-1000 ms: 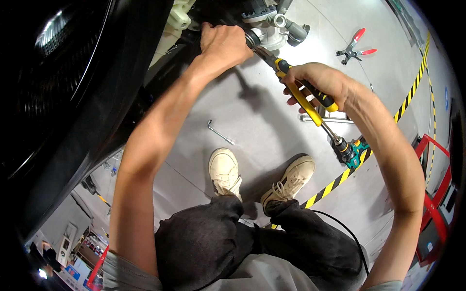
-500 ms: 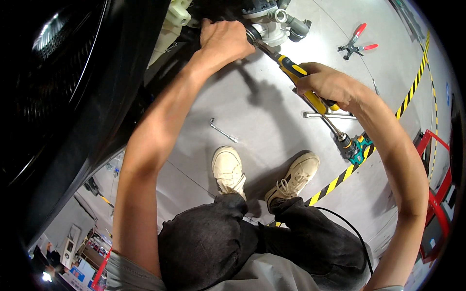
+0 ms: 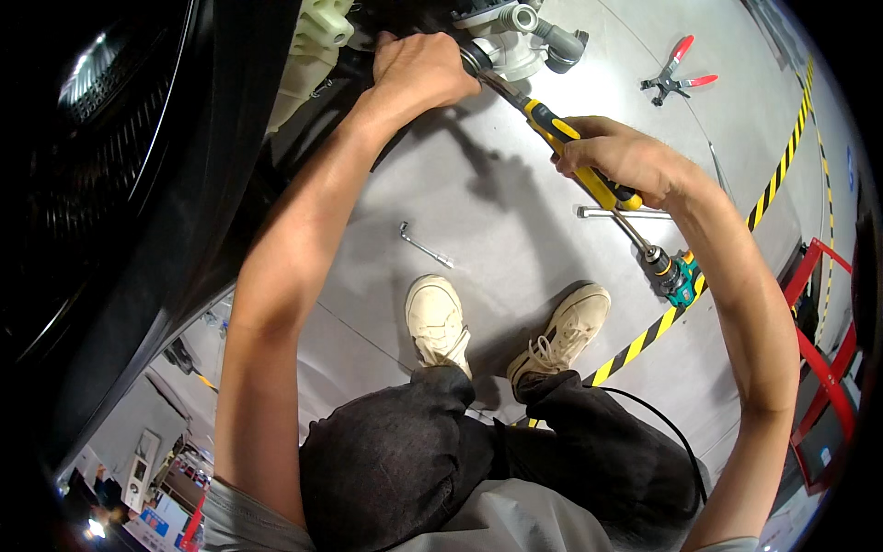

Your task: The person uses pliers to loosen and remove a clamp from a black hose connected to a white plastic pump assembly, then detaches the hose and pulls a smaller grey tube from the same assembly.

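My left hand is closed round a black hose, most of which its fingers hide. That hose meets a pale grey and white plastic housing with short pipe stubs. In my right hand is a pair of pliers with yellow and black handles, the fingers wrapped round both grips. The pliers' jaws reach the hose end beside my left fingers; whether they bite on a clamp there cannot be made out.
Black vehicle bodywork fills the left side, with a pale plastic part by my left wrist. On the floor lie an angled socket wrench, red-handled pliers, a silver bar and a teal power drill. A red frame stands right.
The whole view has shifted slightly. Both hands keep their holds, and the pliers' jaws stay at the hose end.
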A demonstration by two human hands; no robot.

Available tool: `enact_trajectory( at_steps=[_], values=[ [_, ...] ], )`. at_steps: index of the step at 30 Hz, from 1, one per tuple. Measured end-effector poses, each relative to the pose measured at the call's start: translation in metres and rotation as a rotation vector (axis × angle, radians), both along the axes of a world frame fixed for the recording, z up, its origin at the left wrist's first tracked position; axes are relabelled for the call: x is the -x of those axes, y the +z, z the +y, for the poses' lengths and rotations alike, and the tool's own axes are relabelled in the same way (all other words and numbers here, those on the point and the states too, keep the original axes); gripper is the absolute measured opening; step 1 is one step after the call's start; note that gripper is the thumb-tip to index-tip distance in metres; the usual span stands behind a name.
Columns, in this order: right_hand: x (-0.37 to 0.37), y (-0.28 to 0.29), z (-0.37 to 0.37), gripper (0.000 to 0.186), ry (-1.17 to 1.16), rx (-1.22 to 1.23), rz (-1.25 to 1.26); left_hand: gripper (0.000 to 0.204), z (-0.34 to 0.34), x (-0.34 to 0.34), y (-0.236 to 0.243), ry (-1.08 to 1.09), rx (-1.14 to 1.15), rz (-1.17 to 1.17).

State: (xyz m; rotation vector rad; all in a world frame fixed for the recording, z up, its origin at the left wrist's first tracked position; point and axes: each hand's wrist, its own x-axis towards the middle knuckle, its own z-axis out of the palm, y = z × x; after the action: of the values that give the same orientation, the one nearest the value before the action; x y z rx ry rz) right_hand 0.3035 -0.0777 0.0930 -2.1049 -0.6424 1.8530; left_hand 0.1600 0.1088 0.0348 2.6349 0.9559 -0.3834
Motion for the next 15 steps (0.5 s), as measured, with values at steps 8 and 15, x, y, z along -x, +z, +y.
enact_trajectory(
  at_steps=[8,15],
  values=[
    [0.009,0.016,0.009,0.055,0.114,0.057,-0.082,0.034,0.0,0.0,0.001,0.001,-0.007,0.005],
    [0.007,-0.007,-0.007,0.055,-0.113,0.007,0.153,0.037,0.0,0.0,0.0,-0.008,-0.015,0.002]
  ],
)
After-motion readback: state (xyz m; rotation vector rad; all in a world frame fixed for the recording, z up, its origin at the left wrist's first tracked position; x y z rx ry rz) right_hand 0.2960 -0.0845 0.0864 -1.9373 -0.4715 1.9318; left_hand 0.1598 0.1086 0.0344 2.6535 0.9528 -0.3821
